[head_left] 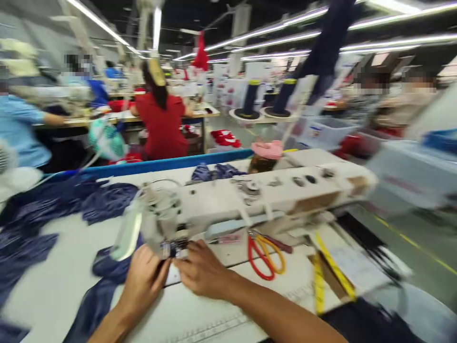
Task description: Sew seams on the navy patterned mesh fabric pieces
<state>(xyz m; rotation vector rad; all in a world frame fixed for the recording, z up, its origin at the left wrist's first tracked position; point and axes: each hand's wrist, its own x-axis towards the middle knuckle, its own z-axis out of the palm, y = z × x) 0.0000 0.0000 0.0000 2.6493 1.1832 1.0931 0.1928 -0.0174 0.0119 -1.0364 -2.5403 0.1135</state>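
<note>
Pinching: left hand (144, 278) fingers nip navy fabric (172, 249) at sewing machine (250, 195).
Right hand (202, 271): fingers together on it; grip unclear.
Room: open table (53, 286) left; scissors (266, 255) right.

Long white fluorescent ceiling strips (285, 35) run overhead, far beyond the right hand (203, 274). Right of that hand, grey concrete floor (435, 233) carries a yellow painted line (414, 244). Well ahead stand pale wooden tables (205, 113).
</note>
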